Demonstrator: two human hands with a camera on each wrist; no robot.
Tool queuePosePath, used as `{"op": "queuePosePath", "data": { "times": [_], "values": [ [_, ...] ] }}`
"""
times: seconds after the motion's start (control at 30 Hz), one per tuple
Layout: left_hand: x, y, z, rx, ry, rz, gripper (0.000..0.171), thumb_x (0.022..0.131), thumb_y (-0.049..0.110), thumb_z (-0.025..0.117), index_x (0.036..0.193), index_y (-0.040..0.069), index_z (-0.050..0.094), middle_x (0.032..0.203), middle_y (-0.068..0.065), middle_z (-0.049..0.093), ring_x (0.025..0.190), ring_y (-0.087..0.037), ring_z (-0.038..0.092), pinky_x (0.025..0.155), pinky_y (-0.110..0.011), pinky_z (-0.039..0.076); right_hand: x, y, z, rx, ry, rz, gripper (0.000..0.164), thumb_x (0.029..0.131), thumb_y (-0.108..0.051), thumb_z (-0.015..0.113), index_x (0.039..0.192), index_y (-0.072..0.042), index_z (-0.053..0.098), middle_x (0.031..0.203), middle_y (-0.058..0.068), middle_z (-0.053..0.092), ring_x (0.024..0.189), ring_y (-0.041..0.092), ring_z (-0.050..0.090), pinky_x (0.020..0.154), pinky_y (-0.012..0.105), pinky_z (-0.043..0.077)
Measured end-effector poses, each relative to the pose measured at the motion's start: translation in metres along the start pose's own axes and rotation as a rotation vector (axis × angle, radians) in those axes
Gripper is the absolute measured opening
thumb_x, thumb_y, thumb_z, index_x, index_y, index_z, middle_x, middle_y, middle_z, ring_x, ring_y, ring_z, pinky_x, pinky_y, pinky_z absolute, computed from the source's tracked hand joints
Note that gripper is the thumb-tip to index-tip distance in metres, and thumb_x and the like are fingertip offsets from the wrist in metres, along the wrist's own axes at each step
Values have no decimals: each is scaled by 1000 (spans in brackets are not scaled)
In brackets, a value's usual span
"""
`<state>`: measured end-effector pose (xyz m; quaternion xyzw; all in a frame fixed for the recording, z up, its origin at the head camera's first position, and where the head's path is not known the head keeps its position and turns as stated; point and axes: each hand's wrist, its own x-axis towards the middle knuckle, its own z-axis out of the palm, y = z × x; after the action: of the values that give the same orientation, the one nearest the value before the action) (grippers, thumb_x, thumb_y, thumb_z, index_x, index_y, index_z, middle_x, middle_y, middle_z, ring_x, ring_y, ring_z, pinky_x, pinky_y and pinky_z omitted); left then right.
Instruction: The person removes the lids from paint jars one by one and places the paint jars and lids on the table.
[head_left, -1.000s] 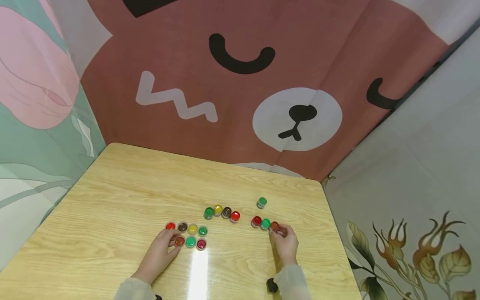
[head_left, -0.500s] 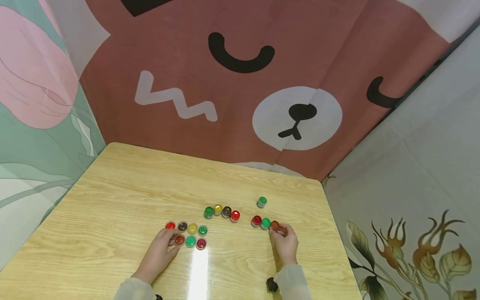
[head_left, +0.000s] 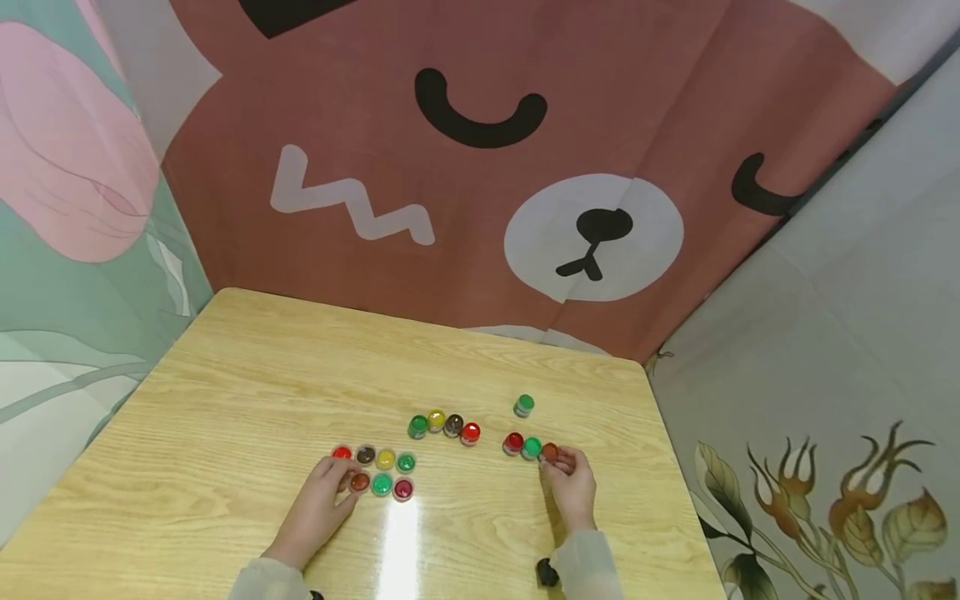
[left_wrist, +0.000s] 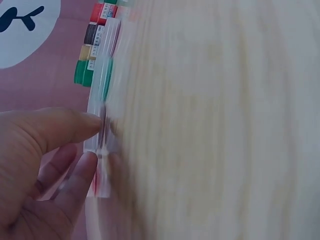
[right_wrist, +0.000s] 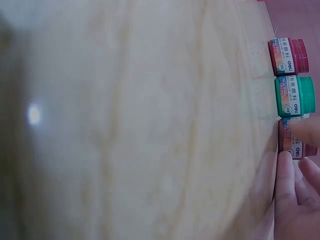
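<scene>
In the head view my left hand (head_left: 318,504) is at the left group, its thumb and fingers gripping the edges of a brown paint lid (head_left: 360,482). The left wrist view shows that thumb and fingers (left_wrist: 82,127) against the clear rims, seen edge-on. To the right, my right hand (head_left: 572,486) pinches a brown paint jar (head_left: 550,452). Its printed label (right_wrist: 292,135) shows in the right wrist view, partly covered by the thumb. Beside that jar, in line, stand a green paint jar (head_left: 532,448) and a dark red one (head_left: 513,443).
Several more lids, such as a yellow lid (head_left: 386,458), lie in two rows by my left hand. A row of jars, including a red jar (head_left: 470,432), stands mid-table. One green jar (head_left: 524,406) stands apart behind. A dark object (head_left: 547,572) is by my right sleeve.
</scene>
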<state>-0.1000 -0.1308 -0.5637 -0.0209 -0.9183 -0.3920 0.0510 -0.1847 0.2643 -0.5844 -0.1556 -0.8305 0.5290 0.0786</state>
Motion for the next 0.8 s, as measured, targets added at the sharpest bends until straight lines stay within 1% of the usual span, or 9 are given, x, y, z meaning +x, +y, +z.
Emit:
{"op": "queuePosePath", "data": {
  "times": [0.1,0.2,0.3,0.37,0.43,0.53,0.6,0.67,0.8],
  "values": [
    [0,0,-1,42,20,41,30,82,-2,79,109,6,69,107,-7,59,100,-26,61,88,-46,58,0,1,-1,-2,2,-6,44,89,-3,75,127,3,56,113,19,64,94,19,62,71,14,51],
    [0,1,-2,80,60,97,26,83,0,79,106,8,69,106,-5,61,102,-29,60,88,-48,56,0,1,-2,-5,8,-27,46,90,-4,73,131,3,53,114,20,61,93,19,62,69,14,52],
    [4,5,-4,90,90,137,23,86,1,77,104,10,69,106,-2,61,105,-27,60,88,-47,56,0,-2,-4,11,39,-40,42,93,-5,69,131,4,53,113,19,59,93,18,59,69,14,51],
    [11,12,-5,84,92,158,21,88,1,75,105,10,69,107,0,61,105,-23,59,86,-43,57,0,-6,-6,32,90,-45,35,94,-4,67,127,4,55,112,18,59,93,18,57,70,14,49],
    [20,22,-6,58,83,177,19,90,0,72,107,9,69,108,1,61,102,-20,59,83,-37,58,1,-12,-6,53,141,-55,29,95,-3,64,123,5,58,111,18,59,93,18,55,71,14,48],
    [35,42,-4,-1,53,215,19,92,-1,69,109,7,69,107,-1,60,91,-15,57,72,-26,56,5,-21,-7,55,184,-75,24,94,-1,62,117,5,62,109,18,61,93,19,54,71,16,47],
    [45,57,-1,-43,21,244,19,93,-2,68,109,7,68,108,-3,60,87,-14,55,68,-21,54,9,-27,-7,48,175,-92,23,94,-2,62,116,5,63,109,18,62,94,20,55,71,17,47],
    [55,74,3,-66,-13,273,19,93,-1,67,111,6,68,109,-4,60,84,-14,55,66,-20,53,13,-33,-8,38,154,-110,23,93,-1,62,116,4,64,109,18,62,95,23,57,71,17,48],
    [76,106,19,-104,-73,313,20,95,1,65,114,5,67,112,-5,60,87,-14,59,72,-21,55,23,-44,-10,13,115,-146,23,91,1,63,114,4,64,111,18,61,98,28,60,74,18,51]
  ]
}}
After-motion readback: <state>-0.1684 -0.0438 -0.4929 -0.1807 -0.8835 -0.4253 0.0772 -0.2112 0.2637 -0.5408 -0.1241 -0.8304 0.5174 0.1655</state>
